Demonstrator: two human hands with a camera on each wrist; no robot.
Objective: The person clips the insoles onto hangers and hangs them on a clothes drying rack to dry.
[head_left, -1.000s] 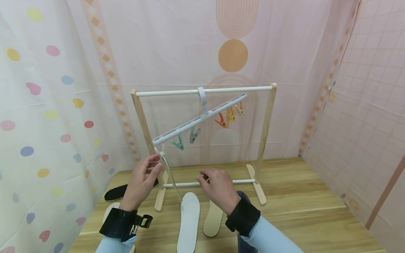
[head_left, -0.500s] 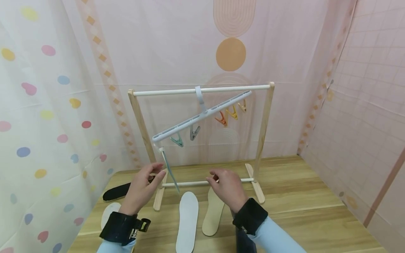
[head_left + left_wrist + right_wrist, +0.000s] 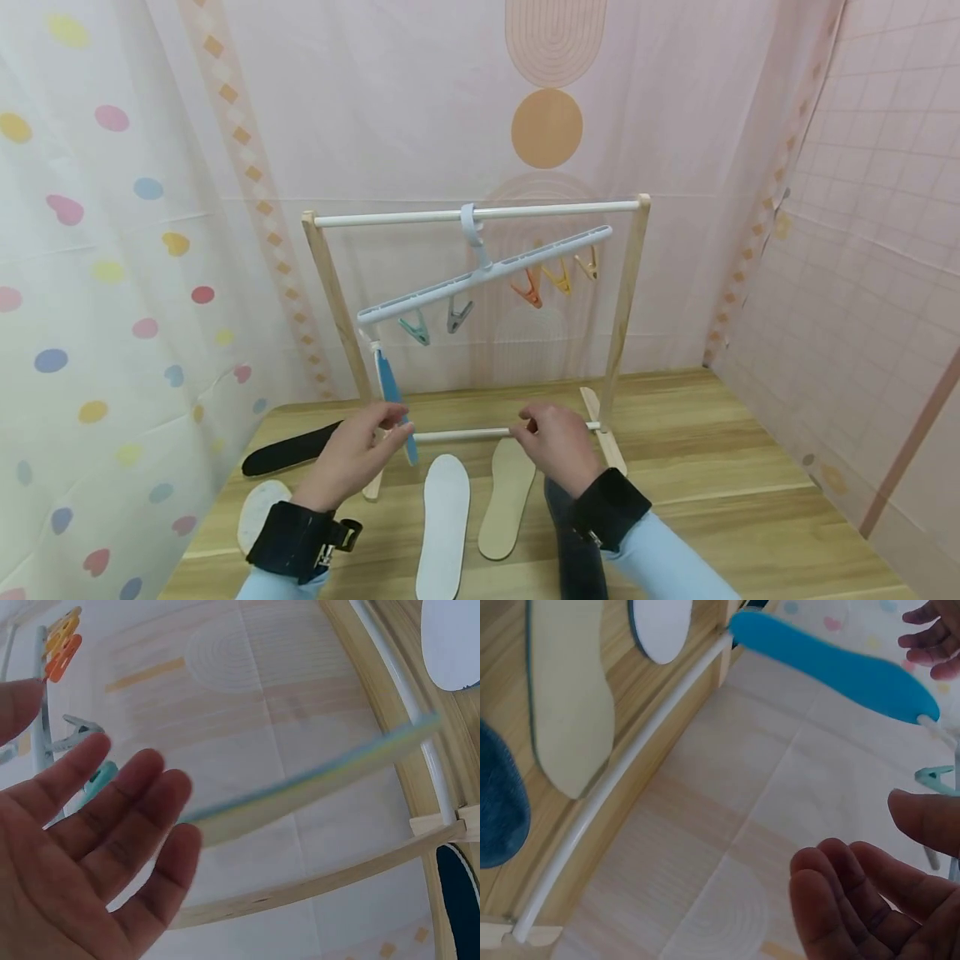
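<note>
Head view: we find the long blue insole with a pale back (image 3: 387, 382) hanging from a small white clip (image 3: 375, 345) at the left, lower end of a tilted pale-blue plastic hanger (image 3: 450, 287), hooked over the white rail (image 3: 555, 211) of a wooden rack (image 3: 627, 321). The left hand (image 3: 363, 454) is nearest that insole, apart from it as we see in the right wrist view, its fingers loosely spread. The right hand (image 3: 561, 446), farther right, is near the low white bar (image 3: 465, 435), thumb apart from gently bent fingers, pinching nothing. On the wood-grain table (image 3: 750, 492) we see a white insole (image 3: 442, 525), a beige insole (image 3: 507, 504) and a dark blue insole (image 3: 576, 550), left to right, and a black insole (image 3: 288, 452) farther left.
</note>
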